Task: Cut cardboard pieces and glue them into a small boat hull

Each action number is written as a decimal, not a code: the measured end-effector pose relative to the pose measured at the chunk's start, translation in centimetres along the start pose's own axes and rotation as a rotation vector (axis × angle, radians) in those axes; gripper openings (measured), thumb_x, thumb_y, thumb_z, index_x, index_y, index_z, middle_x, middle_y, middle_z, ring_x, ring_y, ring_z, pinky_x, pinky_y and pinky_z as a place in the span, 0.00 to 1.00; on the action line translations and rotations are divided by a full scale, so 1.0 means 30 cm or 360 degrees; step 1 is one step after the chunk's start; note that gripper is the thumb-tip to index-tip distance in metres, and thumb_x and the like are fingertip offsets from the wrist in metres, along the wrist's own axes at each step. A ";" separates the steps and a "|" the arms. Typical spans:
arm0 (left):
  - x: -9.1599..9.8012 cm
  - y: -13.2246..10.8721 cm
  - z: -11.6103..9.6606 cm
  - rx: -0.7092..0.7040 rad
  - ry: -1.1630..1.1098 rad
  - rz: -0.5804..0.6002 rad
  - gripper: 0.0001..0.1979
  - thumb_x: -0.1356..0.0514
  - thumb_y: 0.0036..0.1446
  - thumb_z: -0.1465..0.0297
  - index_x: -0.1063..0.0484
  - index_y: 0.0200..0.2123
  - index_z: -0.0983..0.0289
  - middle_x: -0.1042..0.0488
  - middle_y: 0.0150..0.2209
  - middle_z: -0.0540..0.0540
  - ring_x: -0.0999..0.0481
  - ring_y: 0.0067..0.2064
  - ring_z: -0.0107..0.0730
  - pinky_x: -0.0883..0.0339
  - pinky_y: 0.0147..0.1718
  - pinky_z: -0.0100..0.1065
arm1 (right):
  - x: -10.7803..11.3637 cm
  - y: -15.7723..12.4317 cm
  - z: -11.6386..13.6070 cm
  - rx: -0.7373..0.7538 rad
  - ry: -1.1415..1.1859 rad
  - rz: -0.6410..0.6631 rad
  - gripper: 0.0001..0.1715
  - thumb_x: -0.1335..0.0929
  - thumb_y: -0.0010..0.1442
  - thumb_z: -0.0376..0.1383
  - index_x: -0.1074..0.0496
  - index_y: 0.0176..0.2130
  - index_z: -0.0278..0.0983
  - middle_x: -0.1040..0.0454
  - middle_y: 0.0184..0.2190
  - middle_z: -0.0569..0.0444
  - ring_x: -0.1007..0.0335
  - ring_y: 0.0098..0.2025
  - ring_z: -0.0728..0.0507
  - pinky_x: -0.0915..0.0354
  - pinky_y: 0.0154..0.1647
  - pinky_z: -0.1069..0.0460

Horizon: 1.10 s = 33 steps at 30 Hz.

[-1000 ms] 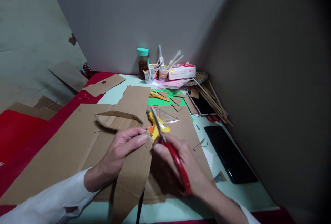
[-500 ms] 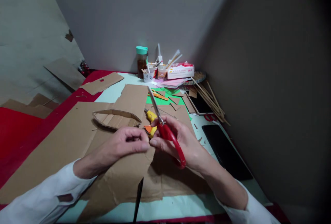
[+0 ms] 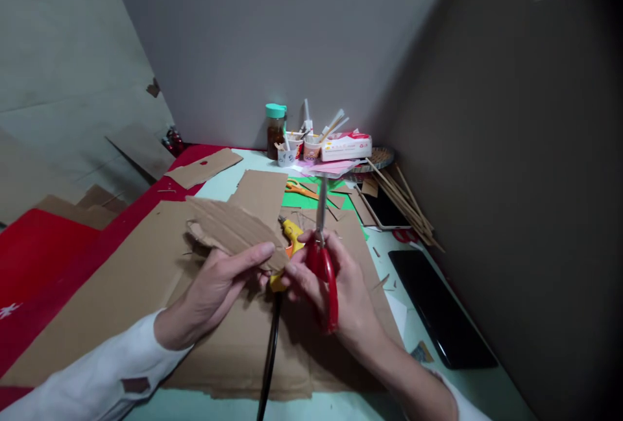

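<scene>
Cardboard piece (image 3: pixel 236 226): brown, ridged, tapered, held tilted.

Showing a teal-lidded bottle (image 3: pixel 275 139) just beside paper cups (image 3: pixel 312 150), with a tissue pack (image 3: pixel 346 148) to their right, near a woven tray (image 3: pixel 384 159).

The held cardboard piece (image 3: pixel 233 223) concealed part of the left hand (image 3: pixel 214 288). The right hand (image 3: pixel 344 288) obscured part of the yellow glue gun (image 3: pixel 293 231). The black cord (image 3: pixel 271 349) was cut off at the bottom edge. Fine print on the white-and-red box (image 3: pixel 346 147) was illegible.
</scene>
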State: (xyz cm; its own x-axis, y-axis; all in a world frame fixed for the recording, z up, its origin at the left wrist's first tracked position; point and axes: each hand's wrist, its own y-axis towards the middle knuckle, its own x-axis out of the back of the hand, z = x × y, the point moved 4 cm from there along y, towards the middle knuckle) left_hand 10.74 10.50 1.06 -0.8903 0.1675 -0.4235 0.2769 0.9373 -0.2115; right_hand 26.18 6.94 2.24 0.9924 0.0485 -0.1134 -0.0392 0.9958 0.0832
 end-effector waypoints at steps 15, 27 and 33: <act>0.028 0.011 -0.066 -0.0186 -0.0308 -0.0131 0.05 0.26 0.47 0.73 0.16 0.29 0.65 0.17 0.29 0.51 0.22 0.31 0.31 0.23 0.26 0.28 | 0.013 -0.067 0.040 -0.0375 -0.1025 0.0488 0.30 0.33 0.58 0.58 0.33 0.49 0.40 0.28 0.39 0.48 0.33 0.45 0.32 0.36 0.49 0.37; 0.004 0.000 -0.058 -0.0198 -0.0050 0.0016 0.08 0.25 0.47 0.66 0.15 0.27 0.64 0.17 0.26 0.51 0.20 0.28 0.29 0.22 0.32 0.25 | 0.027 -0.076 0.028 -0.0352 -0.1040 0.0436 0.29 0.30 0.60 0.58 0.32 0.52 0.45 0.27 0.43 0.51 0.34 0.50 0.34 0.37 0.49 0.41; 0.001 0.007 -0.060 -0.0190 -0.0021 0.0043 0.09 0.24 0.46 0.65 0.14 0.28 0.64 0.16 0.27 0.52 0.18 0.29 0.32 0.21 0.31 0.25 | 0.025 -0.069 0.028 -0.0332 -0.1111 0.0423 0.25 0.29 0.59 0.59 0.31 0.46 0.45 0.27 0.38 0.54 0.34 0.43 0.36 0.38 0.44 0.44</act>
State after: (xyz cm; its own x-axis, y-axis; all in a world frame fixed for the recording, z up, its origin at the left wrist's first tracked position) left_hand 10.13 11.26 2.59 -0.8778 0.1901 -0.4397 0.2553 0.9623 -0.0937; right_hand 27.10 4.85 2.81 0.7875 0.2965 0.5403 -0.2389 0.9550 -0.1758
